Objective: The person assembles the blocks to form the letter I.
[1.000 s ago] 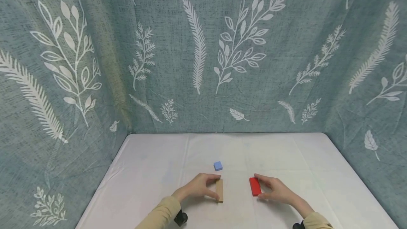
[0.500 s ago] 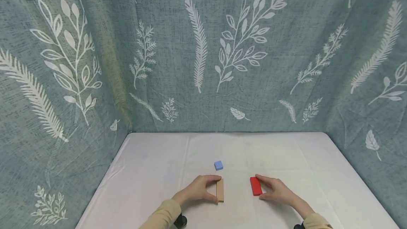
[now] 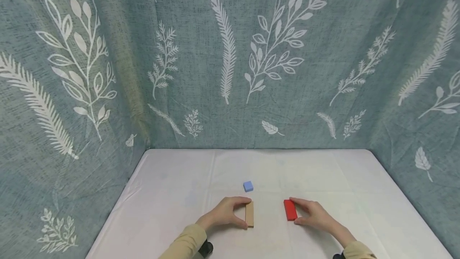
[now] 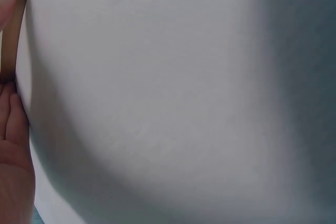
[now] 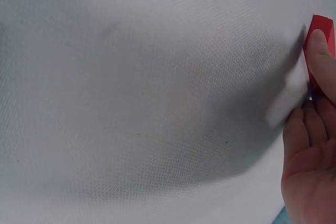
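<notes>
In the head view, a narrow tan wooden block point(image 3: 249, 214) lies lengthwise on the white table. My left hand point(image 3: 226, 213) spans it from the left, thumb at the near end and fingers at the far end. The left wrist view has the thumb against one end of the block. Across a gap to the right, a red rectangular block point(image 3: 290, 210) lies slightly slanted. From its right side my right hand point(image 3: 314, 216) holds it between thumb and fingers by its two ends. The right wrist view shows the thumb on the red block point(image 5: 321, 24), fingers partly hidden.
A small blue block point(image 3: 248, 186) sits just beyond the wooden block. The white table point(image 3: 179, 179) is bordered at the back and sides by a blue-green curtain point(image 3: 201, 51) with white leaf prints. Black wrist cameras show below both sleeves.
The left thumb has slid slightly toward the near end of the wooden block. Otherwise the hands and blocks keep their places; the head view has shifted a little.
</notes>
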Motion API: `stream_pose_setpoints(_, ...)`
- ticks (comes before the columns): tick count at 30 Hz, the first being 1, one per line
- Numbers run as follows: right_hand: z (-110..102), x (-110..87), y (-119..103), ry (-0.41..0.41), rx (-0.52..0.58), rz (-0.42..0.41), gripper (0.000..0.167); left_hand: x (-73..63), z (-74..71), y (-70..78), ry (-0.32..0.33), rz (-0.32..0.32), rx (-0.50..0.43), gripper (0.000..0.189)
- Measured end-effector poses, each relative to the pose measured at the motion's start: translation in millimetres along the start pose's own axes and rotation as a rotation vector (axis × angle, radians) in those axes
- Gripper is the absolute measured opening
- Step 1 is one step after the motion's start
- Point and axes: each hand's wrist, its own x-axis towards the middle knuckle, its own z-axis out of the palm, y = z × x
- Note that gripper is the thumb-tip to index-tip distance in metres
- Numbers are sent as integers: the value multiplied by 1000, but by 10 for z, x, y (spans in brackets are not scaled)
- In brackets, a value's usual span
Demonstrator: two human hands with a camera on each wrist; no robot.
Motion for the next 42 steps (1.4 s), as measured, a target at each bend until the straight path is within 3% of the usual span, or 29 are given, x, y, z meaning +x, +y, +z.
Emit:
stream_pose_setpoints(12, 0, 28, 26, 14, 18, 13, 67, 18, -27, 3, -17, -62, -78, 72)
stream_pose_setpoints(42, 4, 48, 35, 22, 75, 34, 71, 15, -40, 33, -37, -103, -151, 69)
